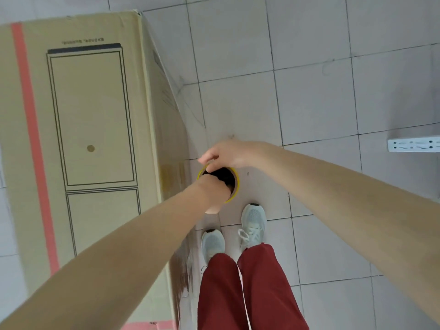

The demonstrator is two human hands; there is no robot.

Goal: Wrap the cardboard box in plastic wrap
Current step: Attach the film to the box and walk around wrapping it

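Our left hand (213, 190) goes down into the dark hollow core of the upright roll of clear plastic wrap with a yellow rim (236, 184). Its fingers are hidden inside, so we cannot tell how they are closed. Our right hand (228, 153) sits on top of the roll, with its fingers curled down over the upper rim and holding it. The roll stands on end just beside the right side face of the large brown cardboard box with a printed refrigerator drawing (95, 115). A thin, wrinkled film (177, 120) seems to lie already along that side face.

To do this step well, we think we should keep the roll vertical and close to the cardboard. The core should turn around the left fingers while the right hand brakes the rim lightly, so that the film stays tight and flat. We should also overlap each pass and pull firmly at every corner, where slack collects easily.

The box rests on the grey tiled floor (321, 91), at our left. We judge that it lies on its back, with its long axis running away from us along the floor. The printed text is upside down at the far end, so the top of the drawing seems to point toward us. A pink tape strip (28, 115) follows the same direction.
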